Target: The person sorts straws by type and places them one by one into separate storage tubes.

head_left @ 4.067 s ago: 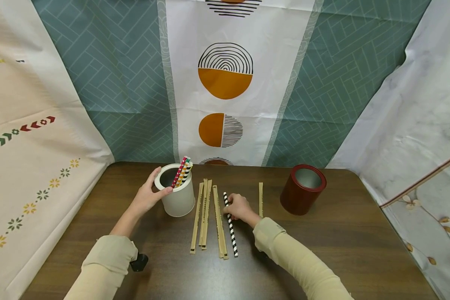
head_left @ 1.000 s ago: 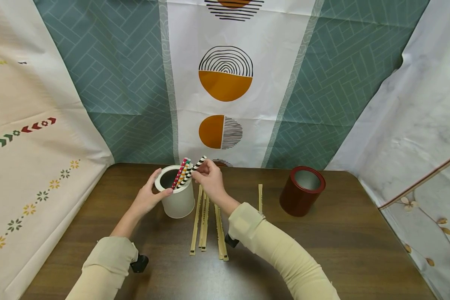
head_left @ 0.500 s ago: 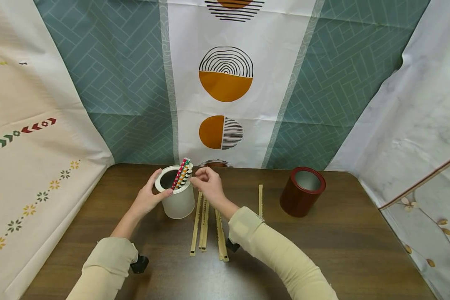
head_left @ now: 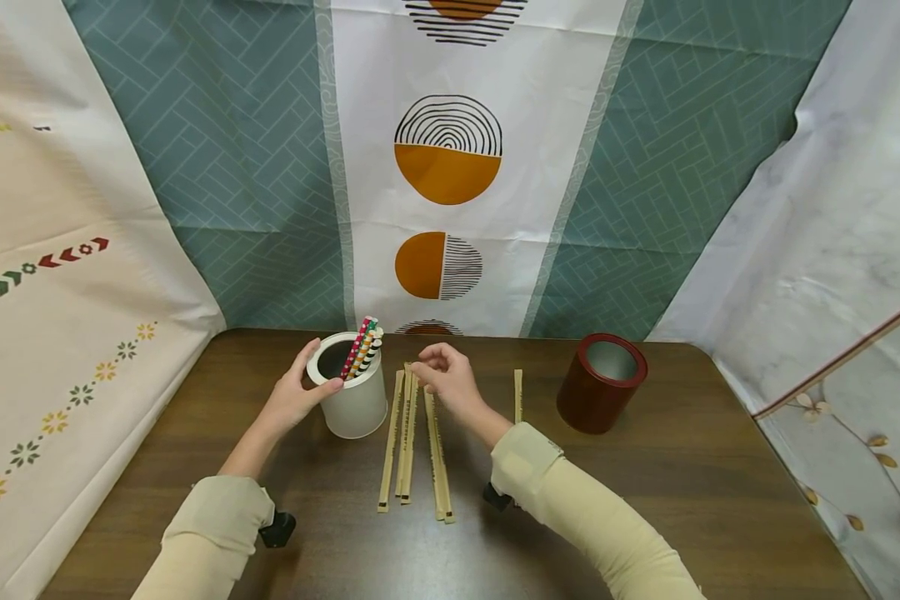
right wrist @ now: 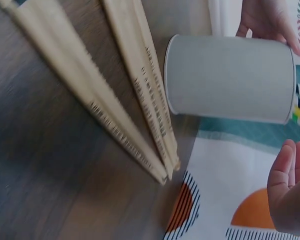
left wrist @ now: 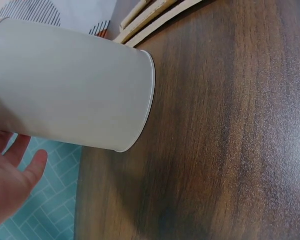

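Note:
A white canister (head_left: 354, 407) stands on the table at left of centre, with several patterned paper straws (head_left: 363, 350) leaning out over the right part of its rim. My left hand (head_left: 292, 396) holds the canister at its left side, fingers and thumb spread around near the rim. To the right of it my right hand (head_left: 450, 379) hovers over narrow paper-wrapped sticks (head_left: 407, 442), with loosely bent fingers and nothing in them. The right wrist view shows printed lettering on those wrappers (right wrist: 122, 132). The lower parts of the straws are hidden inside the canister.
A dark red canister (head_left: 603, 392) stands open-topped at the right. One more wrapped stick (head_left: 518, 392) lies between it and my right hand, partly hidden by the sleeve. A patterned cloth (head_left: 450, 167) hangs behind the wooden table (head_left: 360, 550).
My right hand picked up the black-and-white straw from the table, put it in the white canister, let go and moved back to the right. My left hand stayed at the canister.

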`<state>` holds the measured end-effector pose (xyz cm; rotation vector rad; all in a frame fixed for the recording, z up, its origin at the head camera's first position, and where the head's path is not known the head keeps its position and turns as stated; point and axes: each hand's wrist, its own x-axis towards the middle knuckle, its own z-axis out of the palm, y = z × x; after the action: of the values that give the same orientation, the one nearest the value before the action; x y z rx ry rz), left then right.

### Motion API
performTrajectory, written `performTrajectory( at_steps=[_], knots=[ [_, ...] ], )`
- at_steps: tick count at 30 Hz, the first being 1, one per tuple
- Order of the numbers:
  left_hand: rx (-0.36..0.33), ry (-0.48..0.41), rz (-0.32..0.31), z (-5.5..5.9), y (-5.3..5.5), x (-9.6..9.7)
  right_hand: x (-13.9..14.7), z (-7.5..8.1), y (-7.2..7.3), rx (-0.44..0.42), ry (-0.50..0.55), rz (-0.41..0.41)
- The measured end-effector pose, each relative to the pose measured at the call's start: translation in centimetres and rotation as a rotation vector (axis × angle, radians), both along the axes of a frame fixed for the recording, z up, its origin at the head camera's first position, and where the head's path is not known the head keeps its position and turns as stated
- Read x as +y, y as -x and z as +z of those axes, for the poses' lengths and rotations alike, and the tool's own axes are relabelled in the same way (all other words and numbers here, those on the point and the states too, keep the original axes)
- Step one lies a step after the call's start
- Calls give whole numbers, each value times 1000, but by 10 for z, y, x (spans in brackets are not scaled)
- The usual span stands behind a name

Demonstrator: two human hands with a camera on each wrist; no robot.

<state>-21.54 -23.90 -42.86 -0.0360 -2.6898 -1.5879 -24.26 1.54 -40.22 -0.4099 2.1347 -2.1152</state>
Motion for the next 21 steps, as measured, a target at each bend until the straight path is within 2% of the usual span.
performTrajectory(
  at_steps=[4, 6, 8, 12, 15, 21],
  knots=[
    [1, -9, 1, -1, 0, 0, 17, -3, 1, -23, -11, -24],
    [0, -16, -2, 0, -1, 0, 25, 0, -1, -26, -22, -42],
    [-9, -29, -5, 7, -5, 3, 33, 4, -4, -15, -34, -62],
    [-12, -38, -7, 8, -6, 4, 52, 8, -8, 34, -61, -86],
    [-2, -28, -6, 0, -1, 1, 67, 6, -6, 67, -76, -65],
    [5, -23, -2, -1, 0, 0, 99, 16, -10, 145, -178, -28]
  ],
)
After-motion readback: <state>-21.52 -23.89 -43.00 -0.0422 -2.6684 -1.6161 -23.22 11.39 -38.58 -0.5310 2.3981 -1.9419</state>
